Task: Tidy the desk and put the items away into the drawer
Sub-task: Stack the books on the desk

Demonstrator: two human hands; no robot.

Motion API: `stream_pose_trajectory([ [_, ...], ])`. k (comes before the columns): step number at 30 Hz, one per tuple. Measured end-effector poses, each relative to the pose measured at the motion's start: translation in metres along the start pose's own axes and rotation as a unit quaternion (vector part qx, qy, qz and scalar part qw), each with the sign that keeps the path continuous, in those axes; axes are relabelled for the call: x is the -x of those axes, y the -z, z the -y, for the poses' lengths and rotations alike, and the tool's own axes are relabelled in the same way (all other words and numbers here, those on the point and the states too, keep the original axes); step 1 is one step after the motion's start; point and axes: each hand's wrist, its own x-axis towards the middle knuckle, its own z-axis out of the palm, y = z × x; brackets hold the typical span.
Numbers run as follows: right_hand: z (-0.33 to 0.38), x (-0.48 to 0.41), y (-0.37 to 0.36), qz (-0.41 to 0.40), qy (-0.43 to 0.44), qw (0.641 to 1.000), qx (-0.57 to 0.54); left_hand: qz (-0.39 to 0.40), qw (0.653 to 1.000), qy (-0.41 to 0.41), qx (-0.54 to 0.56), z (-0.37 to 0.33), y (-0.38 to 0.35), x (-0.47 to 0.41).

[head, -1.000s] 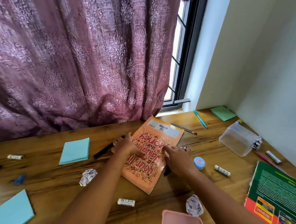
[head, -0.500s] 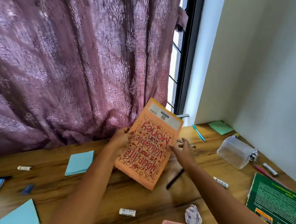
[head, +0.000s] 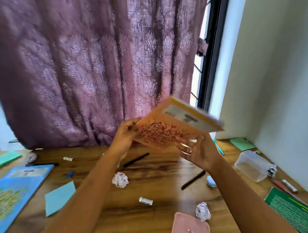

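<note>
Your left hand (head: pixel 125 134) pinches the left edge of the orange book (head: pixel 170 131), holding it in the air above the desk (head: pixel 119 217), probably to carry it off to the drawer. Your right hand (head: pixel 197 153) has fingers straight and apart, steadying the lower edge. The long axis is tilted, barcode end up-right toward the window; blurry.

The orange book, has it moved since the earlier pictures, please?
Yes: the orange book has risen off the desk and is now up in front of the curtain.
</note>
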Motion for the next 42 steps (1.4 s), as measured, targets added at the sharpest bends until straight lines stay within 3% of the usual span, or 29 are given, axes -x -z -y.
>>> stream_pose_trajectory([
  [5, -0.031, 0.054, 0.009, 0.101, 0.005, 0.995, -0.022, -0.064, 0.995, -0.035, -0.071, -0.007, 0.022, 0.057],
  [9, -0.065, 0.084, 0.004, 0.126, 0.018, 0.989, 0.075, -0.074, 0.989, -0.015, -0.126, -0.004, 0.044, 0.115],
  [13, -0.114, 0.111, -0.007, 0.140, -0.033, 0.984, 0.103, -0.118, 0.982, 0.065, -0.135, -0.003, 0.067, 0.177],
  [20, -0.178, 0.132, -0.068, 0.108, -0.064, 0.976, 0.176, -0.225, 0.946, 0.234, 0.024, 0.000, 0.123, 0.246],
  [28, -0.236, 0.110, -0.107, 0.035, -0.088, 0.947, 0.307, -0.166, 0.937, 0.297, -0.074, 0.029, 0.160, 0.264],
  [31, -0.249, 0.097, -0.120, -0.027, -0.075, 0.933, 0.352, -0.101, 0.925, 0.298, -0.213, 0.054, 0.182, 0.257],
  [34, -0.263, 0.079, -0.137, -0.081, -0.033, 0.878, 0.471, -0.014, 0.894, 0.301, -0.331, 0.065, 0.202, 0.242],
  [37, -0.276, 0.063, -0.151, -0.100, -0.020, 0.771, 0.629, 0.052, 0.864, 0.266, -0.424, 0.076, 0.218, 0.224],
  [42, -0.304, 0.044, -0.166, -0.124, -0.032, 0.662, 0.738, 0.049, 0.842, 0.209, -0.495, 0.086, 0.252, 0.213],
])
